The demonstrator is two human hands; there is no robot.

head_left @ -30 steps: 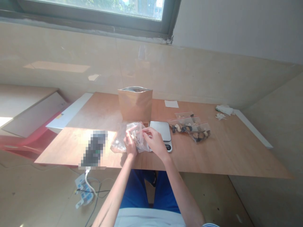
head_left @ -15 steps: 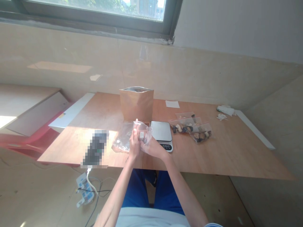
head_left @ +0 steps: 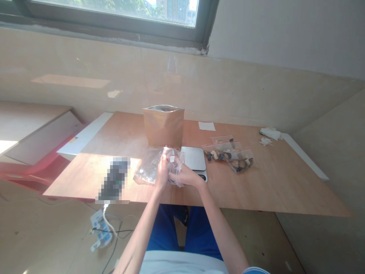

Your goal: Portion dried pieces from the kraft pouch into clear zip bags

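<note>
Both hands hold one small clear plastic bag (head_left: 175, 161) just above the near edge of the wooden table (head_left: 285, 182). My left hand (head_left: 162, 173) pinches its left side and my right hand (head_left: 184, 176) grips it from the right and below. A loose heap of more clear bags (head_left: 146, 167) lies on the table just left of my hands. A small digital scale (head_left: 194, 160) sits directly behind my right hand. An open brown paper pouch (head_left: 164, 125) stands upright behind the scale.
Several filled clear bags with dark and pale pieces (head_left: 230, 154) lie right of the scale. A white slip (head_left: 207, 126) and white scraps (head_left: 269, 135) lie farther back. A blurred dark object (head_left: 114, 179) lies at the table's left. A power strip (head_left: 99, 228) lies on the floor.
My hands lifted one clear bag off the heap, raised it in front of me, then lowered it a little. Both hands keep hold of it.
</note>
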